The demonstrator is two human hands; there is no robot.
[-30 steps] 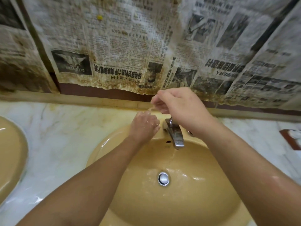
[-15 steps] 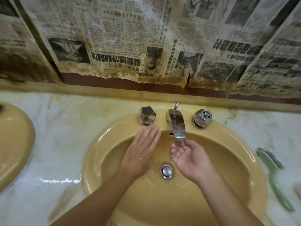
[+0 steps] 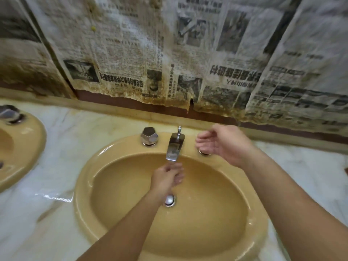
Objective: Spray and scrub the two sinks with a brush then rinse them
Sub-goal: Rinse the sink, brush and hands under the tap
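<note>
- Stained newspaper (image 3: 131,53) lines the wall behind the sink (image 3: 84,185).
- My left hand (image 3: 165,178) is loosely cupped under the tap (image 3: 174,146); my right hand (image 3: 224,144) hangs open over the knob (image 3: 204,152), gripping nothing.
- Risk: wet fingers could slip turning it.

The desk (image 3: 62,147) is pale marble with grey veins, yellow-stained along its far edge and wet, catching a streak of light at about 8 o'clock. Set into it at the centre is an oval tan sink (image 3: 207,213). A second tan sink (image 3: 28,147) sits at 9 o'clock, cut by the frame edge, with bare marble between the two basins.
</note>
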